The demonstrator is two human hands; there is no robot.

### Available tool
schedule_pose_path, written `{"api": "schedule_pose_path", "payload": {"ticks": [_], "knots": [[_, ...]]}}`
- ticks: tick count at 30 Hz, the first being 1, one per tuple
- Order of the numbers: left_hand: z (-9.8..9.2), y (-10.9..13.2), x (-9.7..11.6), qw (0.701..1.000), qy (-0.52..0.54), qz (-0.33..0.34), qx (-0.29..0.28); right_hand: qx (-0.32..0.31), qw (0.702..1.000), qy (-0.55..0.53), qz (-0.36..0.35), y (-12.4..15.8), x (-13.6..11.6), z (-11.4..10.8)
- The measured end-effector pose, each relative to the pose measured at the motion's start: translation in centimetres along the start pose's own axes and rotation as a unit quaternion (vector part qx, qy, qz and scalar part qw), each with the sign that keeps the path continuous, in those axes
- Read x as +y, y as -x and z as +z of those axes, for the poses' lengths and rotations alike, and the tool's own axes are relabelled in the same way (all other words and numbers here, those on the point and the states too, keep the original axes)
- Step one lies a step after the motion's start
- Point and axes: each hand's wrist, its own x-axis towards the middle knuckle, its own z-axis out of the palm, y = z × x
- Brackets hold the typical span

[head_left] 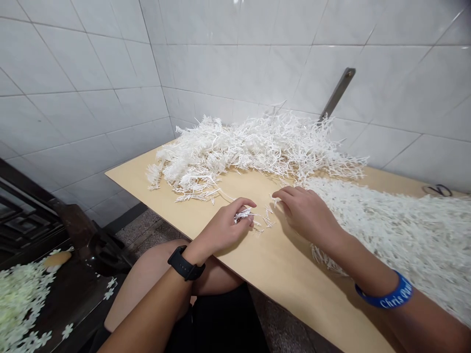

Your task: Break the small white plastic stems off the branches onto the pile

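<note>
My left hand [230, 225] is curled at the near edge of the board, closed on a small bunch of thin white plastic sprigs [243, 214]. To its right, my right hand [303, 211] hovers low over the board, thumb and fingers pinching a small white sprig [274, 200]. Between the two hands lie a few loose white sprigs [269, 218]. Behind them spreads a tangled heap of branching white plastic stems [250, 144]. Under and beyond my right forearm is a broad layer of short white sprigs [397, 230].
The tan board [143, 179] reaches into a tiled wall corner [235, 68]. A metal bar [336, 95] leans at the wall behind the heap. Dark scissor-like handles [437, 190] lie at the far right. At lower left, pale flower pieces [22, 299] cover a dark surface beside dark carved furniture [81, 225].
</note>
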Motion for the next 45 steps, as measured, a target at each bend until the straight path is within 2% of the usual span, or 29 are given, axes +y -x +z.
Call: {"api": "schedule_pose_path", "payload": {"ticks": [4, 9, 11, 13, 15, 17, 19, 22, 25, 29, 31, 33, 36, 39, 42, 45], "knots": [[0.1, 0.1, -0.1, 1.0, -0.017, 0.025, 0.002, -0.029, 0.981, -0.191, -0.025, 0.1, -2.9, -0.1], [0.2, 0.2, 0.0, 0.998, -0.051, 0.04, 0.005, -0.003, 0.98, -0.187, -0.072, 0.4, -4.6, 1.0], [0.3, 0.2, 0.1, 0.998, -0.056, 0.029, 0.004, 0.004, 0.977, -0.205, -0.062, 0.3, -4.4, 1.2], [0.3, 0.1, 0.1, 0.999, -0.046, 0.022, 0.015, 0.01, 0.966, -0.257, -0.012, 0.2, -4.1, 1.3], [0.3, 0.0, 0.0, 0.999, -0.018, 0.02, 0.042, 0.009, 0.936, -0.345, 0.067, -0.1, -3.8, 1.2], [0.3, -0.2, -0.3, 0.997, 0.009, 0.018, 0.071, -0.012, 0.892, -0.433, 0.13, -0.3, -3.7, 1.0], [0.2, -0.4, -0.5, 0.996, 0.013, 0.02, 0.082, -0.05, 0.855, -0.494, 0.152, -0.4, -3.7, 0.8], [0.1, -0.5, -0.5, 0.997, -0.002, 0.037, 0.065, -0.1, 0.825, -0.537, 0.142, -0.5, -3.8, 0.6], [0.2, -0.3, -0.3, 0.996, -0.03, 0.061, 0.056, -0.125, 0.837, -0.518, 0.122, -0.5, -3.8, 0.8], [0.4, -0.1, -0.1, 0.992, -0.078, 0.087, 0.058, -0.096, 0.899, -0.419, 0.083, -0.4, -3.9, 1.6], [0.5, -0.1, 0.0, 0.99, -0.085, 0.098, 0.054, -0.082, 0.917, -0.386, 0.063, -0.4, -4.0, 1.7], [0.5, -0.1, 0.0, 0.99, -0.082, 0.106, 0.045, -0.08, 0.918, -0.387, 0.045, -0.3, -4.2, 1.7], [0.4, -0.1, -0.2, 0.992, -0.065, 0.104, 0.033, -0.067, 0.903, -0.423, 0.025, -0.2, -4.2, 1.4], [0.3, -0.3, -0.6, 0.995, -0.047, 0.085, 0.031, -0.052, 0.903, -0.422, -0.061, -0.2, -3.9, 1.1], [0.2, -0.3, -0.8, 0.998, -0.009, 0.062, -0.001, -0.061, 0.91, -0.376, -0.163, -0.2, -3.4, 1.0], [0.0, -0.4, -0.7, 0.998, -0.01, 0.056, -0.032, -0.054, 0.915, -0.352, -0.187, -0.3, -2.7, 1.1]]}}
